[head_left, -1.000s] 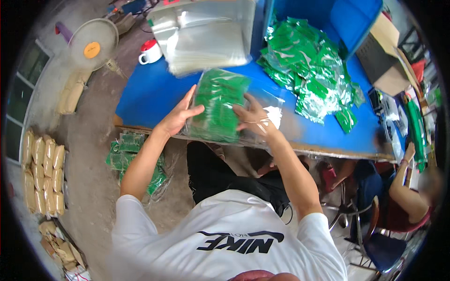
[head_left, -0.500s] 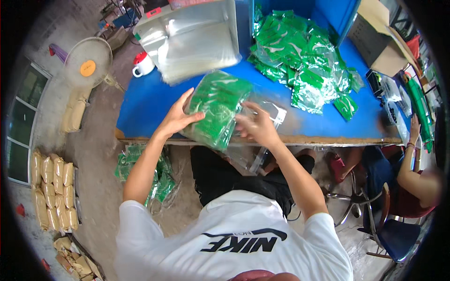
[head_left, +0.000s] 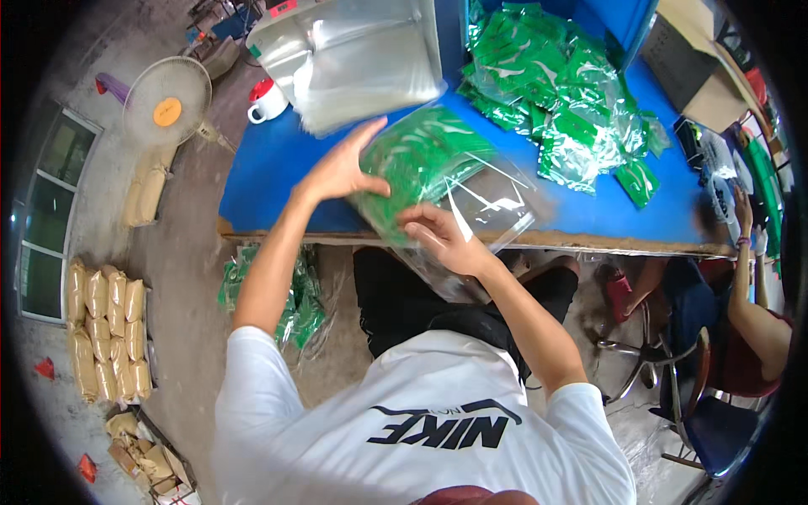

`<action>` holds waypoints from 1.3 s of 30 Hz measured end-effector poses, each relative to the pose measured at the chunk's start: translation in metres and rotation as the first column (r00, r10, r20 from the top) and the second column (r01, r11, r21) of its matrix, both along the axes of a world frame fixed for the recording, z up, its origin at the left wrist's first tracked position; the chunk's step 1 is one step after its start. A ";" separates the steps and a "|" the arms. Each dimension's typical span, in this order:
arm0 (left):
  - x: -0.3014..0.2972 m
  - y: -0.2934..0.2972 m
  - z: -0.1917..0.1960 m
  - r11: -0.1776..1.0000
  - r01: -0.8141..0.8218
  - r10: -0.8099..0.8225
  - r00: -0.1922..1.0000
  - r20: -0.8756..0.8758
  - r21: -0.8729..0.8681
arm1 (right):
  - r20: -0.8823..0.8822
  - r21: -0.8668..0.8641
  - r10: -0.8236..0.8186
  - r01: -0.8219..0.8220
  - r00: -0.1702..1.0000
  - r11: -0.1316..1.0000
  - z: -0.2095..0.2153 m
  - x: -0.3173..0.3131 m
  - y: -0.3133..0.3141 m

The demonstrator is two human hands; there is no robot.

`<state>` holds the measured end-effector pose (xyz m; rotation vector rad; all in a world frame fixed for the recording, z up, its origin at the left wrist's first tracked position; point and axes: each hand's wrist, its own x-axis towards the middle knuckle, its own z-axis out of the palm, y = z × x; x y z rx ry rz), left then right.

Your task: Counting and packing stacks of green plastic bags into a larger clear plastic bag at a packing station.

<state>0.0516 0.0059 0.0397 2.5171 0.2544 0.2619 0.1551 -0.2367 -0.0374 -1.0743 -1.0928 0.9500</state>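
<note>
- Green packets fill the bundle I am handling; it lies at the near edge of the blue table, half inside a clear plastic bag.
- My left hand presses flat against the bundle's left side, fingers spread and thumb across the front, so that grip is wide open and only resting on it.
- My right hand sits just below the bundle, fingers curled onto the clear bag's lower edge; that grip is closed on the bag's film.
- The bundle sits between both hands, above the right one and to the right of the left one.
- Count: one bundle in hand, one clear bag around it, one stack of empty clear bags at the table's far side, one loose heap of green packets to the right, one white mug, one fan on the floor.
- Against half a second ago, my left hand has slid higher up the bundle, and my right hand has dropped lower, toward the table edge.
- A second person's arm shows at the right rim.
</note>
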 end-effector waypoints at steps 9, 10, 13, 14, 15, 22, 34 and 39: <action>-0.056 -0.112 -0.057 0.839 -0.328 0.536 0.638 0.553 -0.435 | 0.788 0.309 -0.405 0.272 0.463 0.911 -0.010 -0.015 0.002; -0.064 -0.146 -0.068 0.835 -0.367 0.543 0.667 0.510 -0.410 | 0.806 0.314 -0.404 0.267 0.433 0.911 -0.013 -0.016 0.006; -0.078 -0.197 -0.100 0.642 -0.431 0.726 0.607 0.323 -0.634 | 0.815 0.326 -0.388 0.212 0.431 0.921 -0.009 -0.019 0.012; -0.080 -0.197 -0.105 0.584 -0.396 0.752 0.591 0.290 -0.708 | 0.821 0.315 -0.384 0.226 0.422 0.922 -0.008 -0.018 0.013; -0.081 -0.197 -0.109 0.521 -0.356 0.775 0.578 0.256 -0.776 | 0.828 0.305 -0.381 0.240 0.411 0.922 -0.009 -0.018 0.015; -0.094 -0.203 -0.117 0.433 -0.220 0.824 0.490 0.285 -0.874 | 0.758 0.343 -0.327 0.082 0.563 0.936 -0.015 -0.029 0.030; 0.040 -0.022 -0.012 0.930 -0.364 0.354 0.849 0.392 -0.052 | 0.772 0.165 -0.545 0.725 0.326 0.668 -0.015 0.007 0.001; 0.103 0.004 -0.012 0.974 -0.226 0.226 0.974 0.005 0.021 | 0.647 0.252 -0.667 0.723 0.368 0.644 -0.015 -0.008 0.002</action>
